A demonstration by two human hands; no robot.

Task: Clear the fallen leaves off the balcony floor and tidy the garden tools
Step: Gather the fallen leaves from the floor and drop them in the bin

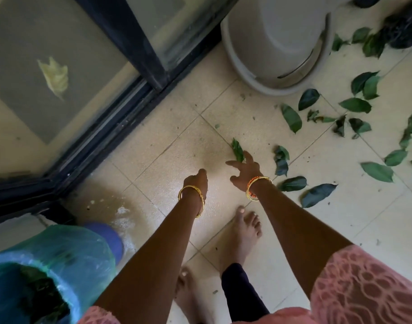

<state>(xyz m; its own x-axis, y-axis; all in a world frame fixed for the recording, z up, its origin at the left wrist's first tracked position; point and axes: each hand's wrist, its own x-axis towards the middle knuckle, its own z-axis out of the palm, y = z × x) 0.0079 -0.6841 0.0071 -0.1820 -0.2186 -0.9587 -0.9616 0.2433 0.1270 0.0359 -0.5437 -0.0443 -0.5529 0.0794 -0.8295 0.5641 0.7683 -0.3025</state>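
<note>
just past my right hand [244,169] i see a glossy green leaf [237,150] on pale, speckled matt floor tiles [167,146]. further beyond it stands a smooth grey plastic bin [277,43]. behind my left hand [198,181], thin, shiny, crinkled green plastic bag [60,249]. both wrists carry polished gold-coloured bangles [191,199].

The picture was dim overall, with soft, flat daylight and no hard shadows. The brightest patch lay on the pale floor tiles [167,160] at the centre, fading toward darker corners. Glass panels [36,54] at the upper left looked hazy and dusty. Wide-angle bending curved the door frame [121,108]. The lower corners were soft and slightly blurred.
</note>
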